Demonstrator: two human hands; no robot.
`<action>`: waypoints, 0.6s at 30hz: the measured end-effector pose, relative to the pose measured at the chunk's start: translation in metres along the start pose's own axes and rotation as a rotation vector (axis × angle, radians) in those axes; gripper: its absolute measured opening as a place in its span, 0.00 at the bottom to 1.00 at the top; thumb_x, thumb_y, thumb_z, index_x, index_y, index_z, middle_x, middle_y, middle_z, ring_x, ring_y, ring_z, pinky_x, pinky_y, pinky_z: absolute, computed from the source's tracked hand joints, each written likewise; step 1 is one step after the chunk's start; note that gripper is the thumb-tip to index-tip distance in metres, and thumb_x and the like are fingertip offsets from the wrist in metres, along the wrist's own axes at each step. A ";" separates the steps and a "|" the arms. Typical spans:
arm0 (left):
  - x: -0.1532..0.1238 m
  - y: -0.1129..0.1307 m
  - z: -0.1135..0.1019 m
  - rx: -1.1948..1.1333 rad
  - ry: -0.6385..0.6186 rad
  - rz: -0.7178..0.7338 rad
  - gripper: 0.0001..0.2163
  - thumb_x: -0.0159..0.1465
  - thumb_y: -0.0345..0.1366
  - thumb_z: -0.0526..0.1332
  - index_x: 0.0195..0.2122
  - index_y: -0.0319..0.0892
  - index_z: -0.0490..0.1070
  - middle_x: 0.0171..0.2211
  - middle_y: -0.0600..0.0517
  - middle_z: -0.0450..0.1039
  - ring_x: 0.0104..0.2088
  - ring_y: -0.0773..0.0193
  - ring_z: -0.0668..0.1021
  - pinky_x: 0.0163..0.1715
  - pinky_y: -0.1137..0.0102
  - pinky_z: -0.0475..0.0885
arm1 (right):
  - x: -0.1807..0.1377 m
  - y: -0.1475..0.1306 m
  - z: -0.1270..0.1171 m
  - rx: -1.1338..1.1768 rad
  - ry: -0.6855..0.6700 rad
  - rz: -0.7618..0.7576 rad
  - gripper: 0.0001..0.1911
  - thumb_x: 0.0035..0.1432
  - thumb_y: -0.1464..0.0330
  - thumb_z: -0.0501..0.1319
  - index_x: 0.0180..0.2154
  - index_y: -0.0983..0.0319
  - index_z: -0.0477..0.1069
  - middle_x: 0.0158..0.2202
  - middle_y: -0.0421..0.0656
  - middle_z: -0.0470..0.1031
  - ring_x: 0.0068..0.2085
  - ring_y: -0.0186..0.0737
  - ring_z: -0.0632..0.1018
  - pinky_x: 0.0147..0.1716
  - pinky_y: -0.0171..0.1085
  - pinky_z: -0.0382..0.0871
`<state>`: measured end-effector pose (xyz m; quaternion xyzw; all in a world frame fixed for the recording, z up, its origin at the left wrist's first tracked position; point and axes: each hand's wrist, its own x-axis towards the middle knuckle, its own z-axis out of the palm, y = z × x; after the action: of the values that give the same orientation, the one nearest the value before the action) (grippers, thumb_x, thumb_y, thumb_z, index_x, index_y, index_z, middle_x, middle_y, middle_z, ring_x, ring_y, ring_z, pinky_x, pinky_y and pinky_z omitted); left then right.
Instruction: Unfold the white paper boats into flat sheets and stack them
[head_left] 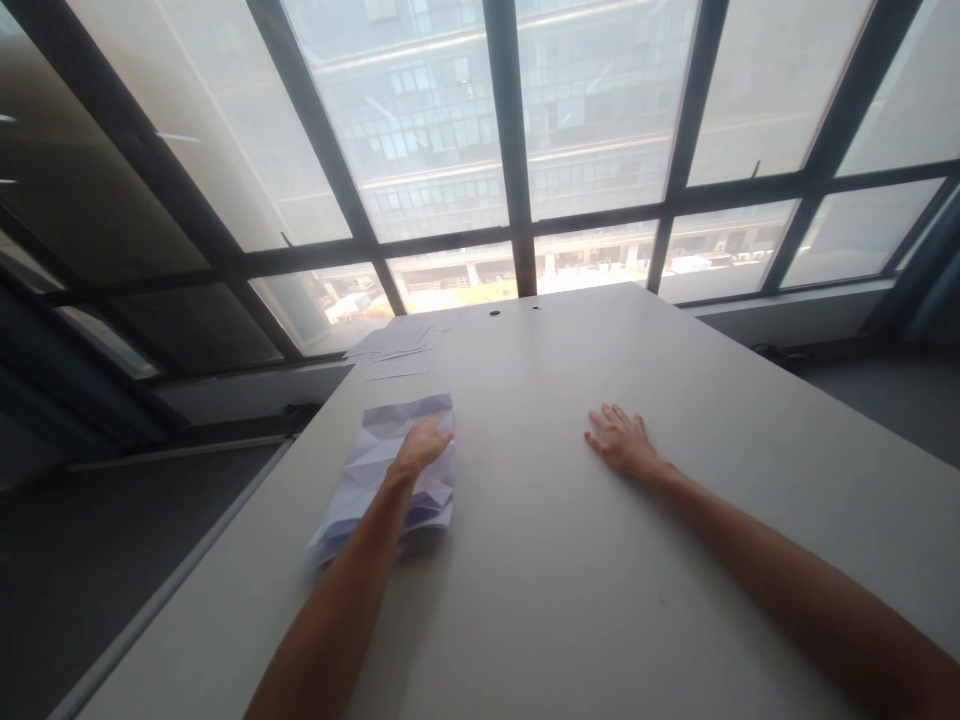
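Note:
At the left of the head view, my left hand [424,444] is closed at the right edge of some creased white paper [371,450]. The paper has fold lines across it, and its near end is bent up in loose layers with a shadow under it. My left forearm covers part of this paper. On the right, my right hand [619,440] lies palm down on the white table [525,560], fingers spread, with nothing in it.
Several flat white sheets [394,350] lie overlapping at the table's far left edge. Near the far edge is a dark round hole [494,313] in the tabletop. Beyond stand large windows with dark frames [517,200]. Dark curtains hang at both sides.

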<state>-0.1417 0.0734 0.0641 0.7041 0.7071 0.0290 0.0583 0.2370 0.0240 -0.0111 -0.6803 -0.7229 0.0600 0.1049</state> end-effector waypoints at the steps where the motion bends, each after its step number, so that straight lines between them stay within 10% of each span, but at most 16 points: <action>1: -0.001 0.001 0.002 0.007 0.004 0.001 0.12 0.64 0.40 0.58 0.42 0.37 0.73 0.47 0.41 0.76 0.51 0.55 0.75 0.48 0.70 0.67 | 0.000 0.000 0.000 0.002 -0.002 0.001 0.31 0.67 0.54 0.45 0.66 0.61 0.55 0.70 0.54 0.47 0.70 0.55 0.47 0.63 0.61 0.39; 6: -0.006 0.006 0.014 0.038 0.077 -0.073 0.23 0.62 0.50 0.59 0.49 0.36 0.69 0.51 0.37 0.71 0.52 0.48 0.74 0.48 0.64 0.68 | 0.001 0.000 0.001 -0.002 0.009 -0.005 0.30 0.67 0.54 0.45 0.65 0.60 0.56 0.70 0.53 0.48 0.70 0.55 0.48 0.63 0.60 0.39; 18: -0.011 0.007 -0.019 0.069 0.053 -0.125 0.10 0.62 0.36 0.57 0.37 0.35 0.74 0.39 0.37 0.77 0.43 0.50 0.80 0.40 0.67 0.70 | 0.002 0.002 0.002 0.003 0.007 0.002 0.31 0.67 0.53 0.44 0.66 0.60 0.55 0.70 0.53 0.47 0.70 0.54 0.47 0.63 0.61 0.39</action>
<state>-0.1368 0.0633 0.0839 0.6592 0.7515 0.0194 0.0171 0.2383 0.0265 -0.0129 -0.6810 -0.7218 0.0587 0.1085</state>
